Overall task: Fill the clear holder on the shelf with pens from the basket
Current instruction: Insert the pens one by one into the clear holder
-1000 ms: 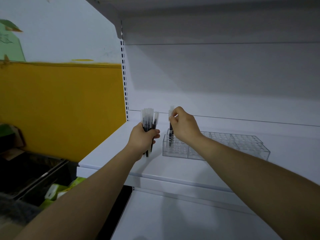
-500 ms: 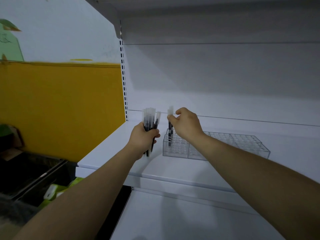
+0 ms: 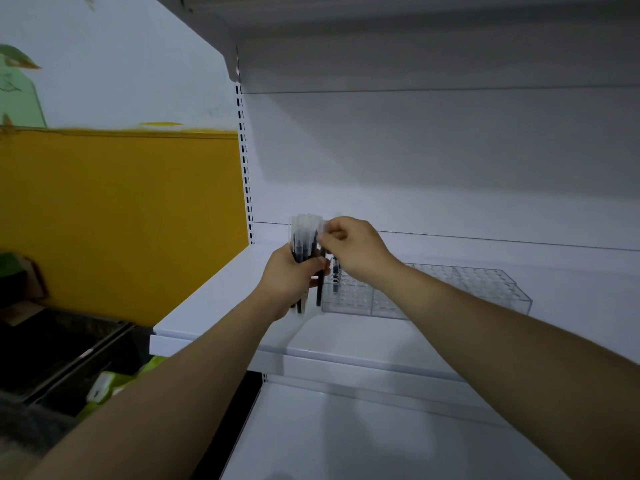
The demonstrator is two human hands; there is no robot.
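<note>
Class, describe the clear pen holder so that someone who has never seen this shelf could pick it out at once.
Find the white shelf beside the yellow wall. On it, right of the left hand gripping a bundle of pens, lies the clear holder. It is the only transparent block there, gridded with small holes.

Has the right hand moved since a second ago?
Yes. The right hand has shifted left, off the clear holder, to the bundle of pens in the left hand.

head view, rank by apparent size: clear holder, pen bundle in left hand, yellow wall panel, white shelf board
1. yellow wall panel, though it is partly out of frame.
2. white shelf board
3. clear holder
4. pen bundle, partly hidden by the left hand.
</note>
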